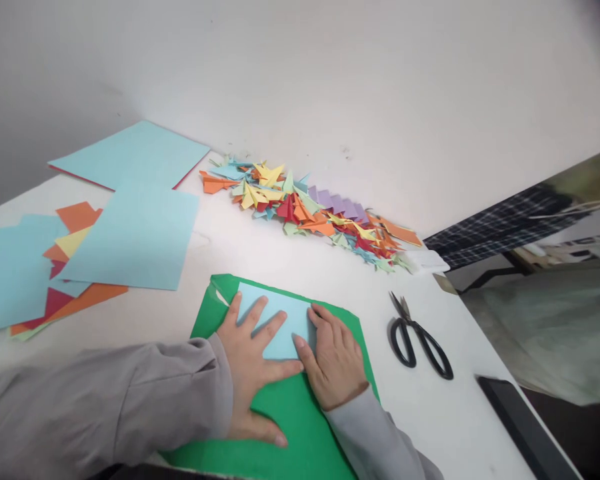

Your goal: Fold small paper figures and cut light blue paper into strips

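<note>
A light blue sheet of paper lies flat on a green board. My left hand rests palm down across the sheet's left and lower part, open, with its fingers spread. At the sheet's right edge, my right hand has its thumb on the paper and its index finger near the upper right corner; the other fingers are curled close together. Those fingers partly cover the right edge, so I cannot tell whether it is folded there.
Small folded paper planes in many colours are heaped along the wall. Black-handled scissors lie right of the board, and a dark flat object sits near the table's edge. Larger blue sheets and coloured scraps are on the left.
</note>
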A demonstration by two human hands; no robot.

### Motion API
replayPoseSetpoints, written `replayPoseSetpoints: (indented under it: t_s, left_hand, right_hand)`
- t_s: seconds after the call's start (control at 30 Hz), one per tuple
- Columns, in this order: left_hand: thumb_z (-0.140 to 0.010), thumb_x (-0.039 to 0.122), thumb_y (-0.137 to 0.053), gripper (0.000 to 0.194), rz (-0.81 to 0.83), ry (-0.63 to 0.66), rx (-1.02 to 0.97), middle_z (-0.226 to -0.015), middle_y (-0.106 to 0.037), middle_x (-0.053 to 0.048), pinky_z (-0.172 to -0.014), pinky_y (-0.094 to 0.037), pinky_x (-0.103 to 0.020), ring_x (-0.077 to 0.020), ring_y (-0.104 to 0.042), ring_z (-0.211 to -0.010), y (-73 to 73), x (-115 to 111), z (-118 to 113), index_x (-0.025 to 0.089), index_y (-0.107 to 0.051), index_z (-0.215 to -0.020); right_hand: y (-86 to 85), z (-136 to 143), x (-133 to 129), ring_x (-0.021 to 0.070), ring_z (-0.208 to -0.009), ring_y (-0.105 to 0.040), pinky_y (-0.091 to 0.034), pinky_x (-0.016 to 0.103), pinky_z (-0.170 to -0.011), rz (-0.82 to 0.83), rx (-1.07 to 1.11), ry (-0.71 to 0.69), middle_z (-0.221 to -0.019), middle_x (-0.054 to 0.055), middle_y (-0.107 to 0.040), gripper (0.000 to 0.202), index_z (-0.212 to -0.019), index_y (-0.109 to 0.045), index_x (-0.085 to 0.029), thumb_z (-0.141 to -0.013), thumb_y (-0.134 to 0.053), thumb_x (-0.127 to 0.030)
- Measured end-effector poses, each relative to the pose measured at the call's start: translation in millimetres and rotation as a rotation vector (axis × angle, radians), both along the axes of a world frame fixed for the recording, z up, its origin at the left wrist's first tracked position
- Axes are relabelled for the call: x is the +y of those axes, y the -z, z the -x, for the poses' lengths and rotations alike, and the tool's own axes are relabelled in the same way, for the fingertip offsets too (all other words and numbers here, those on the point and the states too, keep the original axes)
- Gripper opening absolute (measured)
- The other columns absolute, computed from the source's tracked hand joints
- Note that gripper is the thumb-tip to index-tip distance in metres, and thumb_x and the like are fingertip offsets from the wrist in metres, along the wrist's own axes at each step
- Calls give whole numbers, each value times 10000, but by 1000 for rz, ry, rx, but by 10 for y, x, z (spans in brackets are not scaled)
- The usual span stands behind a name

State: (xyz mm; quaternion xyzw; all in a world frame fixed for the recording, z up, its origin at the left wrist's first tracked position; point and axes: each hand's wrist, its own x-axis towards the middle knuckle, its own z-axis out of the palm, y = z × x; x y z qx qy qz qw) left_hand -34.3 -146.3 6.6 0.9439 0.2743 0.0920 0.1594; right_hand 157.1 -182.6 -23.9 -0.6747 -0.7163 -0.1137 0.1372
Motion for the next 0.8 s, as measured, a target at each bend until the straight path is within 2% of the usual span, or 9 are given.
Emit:
replayPoseSetpoints:
  t_s: [0.3, 0.5, 0.8]
  left_hand:
    - [-567, 763, -421, 712, -64, 21, -27, -1417, -266, -52, -950, 9, -647, -411, -164, -1273, 36, 8, 89, 423, -461, -1191]
    - [-675, 689, -400, 543, -146, -106, -44, -1396, -310, -18, -979, -33, -611, -370, -209, -1267, 37, -75, 265, 432, -512, -1140]
    - [-721, 583, -460, 421, -198, -223, 1, -1386, -334, -11, -987, -73, -597, -340, -227, -1268, -3, -141, 651, 421, -550, -1098]
  right_hand:
    - [53, 1, -10, 278, -1075, -449, -383, 406, -843, 5, -55, 6, -1191, 145, -531, 544, -1173, -475, -107, -856, -273, -500]
    - [71, -40, -3, 282, -1083, -455, -389, 396, -849, -1, -63, -21, -1210, 135, -524, 529, -1180, -474, -112, -854, -305, -493]
    - [30, 18, 0, 277, -1080, -463, -383, 407, -866, -30, 19, -15, -1188, 142, -538, 515, -1149, -496, -113, -857, -301, -489]
